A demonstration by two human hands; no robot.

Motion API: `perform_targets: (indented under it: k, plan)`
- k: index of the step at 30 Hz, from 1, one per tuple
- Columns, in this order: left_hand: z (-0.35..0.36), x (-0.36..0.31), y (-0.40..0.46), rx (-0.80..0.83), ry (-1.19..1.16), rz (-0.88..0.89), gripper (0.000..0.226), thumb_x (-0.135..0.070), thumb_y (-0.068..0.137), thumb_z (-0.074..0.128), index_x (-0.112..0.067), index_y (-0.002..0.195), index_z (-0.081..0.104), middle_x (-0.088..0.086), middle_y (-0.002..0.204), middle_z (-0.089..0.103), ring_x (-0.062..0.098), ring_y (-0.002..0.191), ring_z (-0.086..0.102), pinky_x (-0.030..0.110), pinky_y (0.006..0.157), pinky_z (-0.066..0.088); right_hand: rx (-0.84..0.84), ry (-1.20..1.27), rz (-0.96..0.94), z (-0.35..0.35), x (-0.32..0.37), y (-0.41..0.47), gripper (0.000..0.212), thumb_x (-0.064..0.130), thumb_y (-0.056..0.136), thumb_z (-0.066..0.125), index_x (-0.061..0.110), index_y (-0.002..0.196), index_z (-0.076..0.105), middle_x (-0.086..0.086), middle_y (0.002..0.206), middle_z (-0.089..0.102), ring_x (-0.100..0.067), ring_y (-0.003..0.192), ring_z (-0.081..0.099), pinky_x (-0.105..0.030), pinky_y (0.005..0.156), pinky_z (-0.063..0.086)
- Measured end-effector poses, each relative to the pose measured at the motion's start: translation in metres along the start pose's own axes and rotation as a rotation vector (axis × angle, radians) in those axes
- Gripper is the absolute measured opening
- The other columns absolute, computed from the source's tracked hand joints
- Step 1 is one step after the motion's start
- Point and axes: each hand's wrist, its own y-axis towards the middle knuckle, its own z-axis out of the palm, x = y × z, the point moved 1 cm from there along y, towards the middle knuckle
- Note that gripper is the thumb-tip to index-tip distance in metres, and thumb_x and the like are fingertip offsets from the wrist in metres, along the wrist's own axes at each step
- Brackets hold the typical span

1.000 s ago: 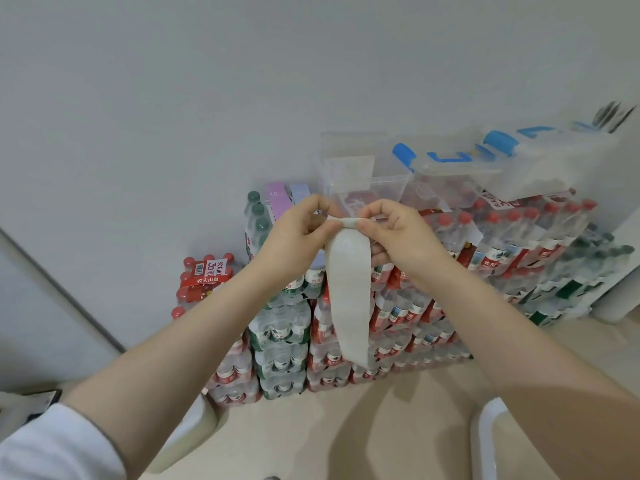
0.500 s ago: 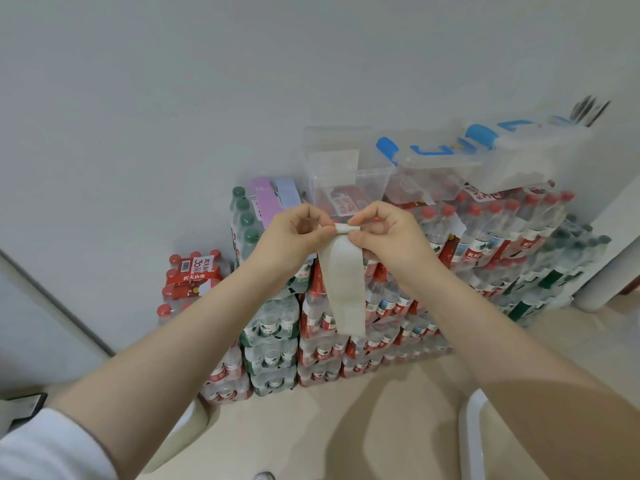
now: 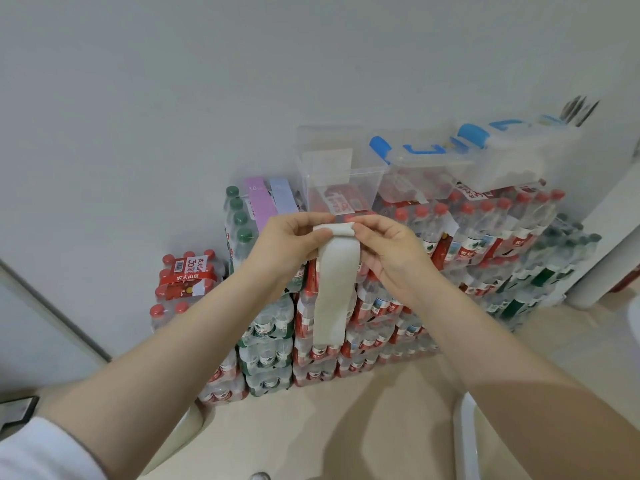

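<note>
A white strip of cloth-like material [image 3: 334, 289] hangs in front of me, its top end wound into a small roll. My left hand [image 3: 289, 245] pinches the left end of that roll. My right hand [image 3: 391, 252] pinches the right end with thumb and fingers. The loose tail of the strip drops straight down between my forearms and ends at about mid height.
Behind the hands, shrink-wrapped packs of water bottles [image 3: 381, 306] are stacked against a white wall. Clear plastic storage boxes [image 3: 341, 174] with blue latches sit on top of the stack. A beige floor lies below, and a white rounded object [image 3: 462, 438] is at lower right.
The roll at the top has grown thicker and the hanging tail has become shorter. Both hands stay at the roll's ends. The camera view shifted slightly.
</note>
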Motion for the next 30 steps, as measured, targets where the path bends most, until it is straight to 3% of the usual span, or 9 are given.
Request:
perform_targets:
  k: [4, 7, 10, 13, 17, 22, 25, 28, 30]
  plan:
    - [0.002, 0.004, -0.002, -0.033, 0.081, 0.011, 0.014, -0.005, 0.086, 0.06, -0.007, 0.098, 0.067, 0.002, 0.08, 0.067, 0.0, 0.062, 0.063, 0.011, 0.059, 0.05, -0.023, -0.072, 0.038, 0.001, -0.004, -0.002, 0.015, 0.013, 0.092, 0.05, 0.007, 0.084, 0.061, -0.007, 0.079, 0.065, -0.014, 0.069, 0.065, -0.023, 0.066, 0.056]
    - [0.003, 0.006, -0.001, -0.072, 0.162, 0.051, 0.012, -0.008, 0.085, 0.062, -0.018, 0.087, 0.068, 0.007, 0.078, 0.064, 0.011, 0.068, 0.059, 0.024, 0.068, 0.052, -0.053, -0.203, 0.036, 0.001, 0.002, -0.004, 0.015, 0.018, 0.092, 0.053, 0.008, 0.082, 0.061, -0.006, 0.077, 0.066, -0.012, 0.062, 0.066, -0.02, 0.052, 0.052]
    - [0.006, 0.006, 0.0, -0.103, 0.21, 0.102, 0.015, -0.009, 0.083, 0.064, -0.023, 0.083, 0.068, 0.016, 0.083, 0.067, 0.018, 0.073, 0.059, 0.037, 0.074, 0.053, -0.022, -0.368, 0.003, 0.0, 0.009, -0.004, 0.004, 0.011, 0.088, 0.059, 0.009, 0.088, 0.062, -0.005, 0.077, 0.065, -0.006, 0.057, 0.066, -0.016, 0.048, 0.049]
    - [0.009, 0.004, -0.002, -0.103, 0.218, 0.155, 0.024, -0.005, 0.082, 0.064, -0.029, 0.077, 0.067, 0.007, 0.086, 0.07, 0.016, 0.078, 0.063, 0.033, 0.075, 0.053, 0.003, -0.396, -0.019, 0.0, 0.013, -0.004, 0.008, 0.002, 0.088, 0.057, 0.009, 0.089, 0.061, -0.006, 0.075, 0.064, -0.007, 0.055, 0.065, -0.018, 0.048, 0.051]
    - [0.008, 0.004, -0.001, -0.036, 0.148, 0.103, 0.023, -0.004, 0.081, 0.065, -0.027, 0.082, 0.069, 0.006, 0.093, 0.071, 0.02, 0.086, 0.067, 0.032, 0.079, 0.055, -0.034, -0.38, -0.032, 0.0, 0.013, -0.005, 0.016, -0.002, 0.086, 0.058, 0.012, 0.08, 0.062, -0.006, 0.073, 0.063, -0.006, 0.057, 0.064, -0.018, 0.051, 0.054]
    - [0.007, 0.006, -0.003, 0.038, -0.001, -0.106, 0.015, -0.02, 0.088, 0.06, -0.017, 0.103, 0.059, 0.005, 0.086, 0.068, 0.013, 0.069, 0.067, 0.026, 0.065, 0.056, -0.071, -0.392, -0.049, -0.003, 0.013, -0.006, 0.018, -0.005, 0.085, 0.059, 0.011, 0.078, 0.062, -0.002, 0.067, 0.058, 0.001, 0.045, 0.057, -0.01, 0.041, 0.042]
    - [0.005, 0.007, -0.002, 0.02, -0.009, -0.159, 0.018, -0.028, 0.091, 0.055, -0.011, 0.093, 0.061, 0.007, 0.088, 0.069, 0.015, 0.069, 0.067, 0.024, 0.064, 0.056, -0.069, -0.48, -0.068, -0.004, 0.012, -0.004, 0.019, -0.003, 0.084, 0.06, 0.015, 0.079, 0.063, -0.001, 0.072, 0.06, -0.004, 0.059, 0.06, -0.015, 0.051, 0.049]
    - [0.003, 0.008, 0.0, 0.02, 0.004, -0.155, 0.01, -0.018, 0.09, 0.056, -0.01, 0.085, 0.061, 0.008, 0.082, 0.067, 0.015, 0.066, 0.065, 0.022, 0.061, 0.055, -0.068, -0.56, -0.094, -0.005, 0.009, -0.003, 0.024, -0.002, 0.083, 0.061, 0.022, 0.079, 0.063, 0.0, 0.08, 0.063, -0.016, 0.077, 0.061, -0.031, 0.07, 0.054]
    - [0.002, 0.009, 0.001, 0.011, -0.036, -0.155, 0.008, -0.013, 0.09, 0.056, -0.01, 0.084, 0.06, 0.008, 0.082, 0.066, 0.015, 0.066, 0.065, 0.022, 0.061, 0.056, -0.064, -0.539, -0.104, -0.005, 0.007, -0.003, 0.025, 0.0, 0.083, 0.061, 0.025, 0.086, 0.061, 0.002, 0.085, 0.066, -0.018, 0.082, 0.064, -0.034, 0.075, 0.054]
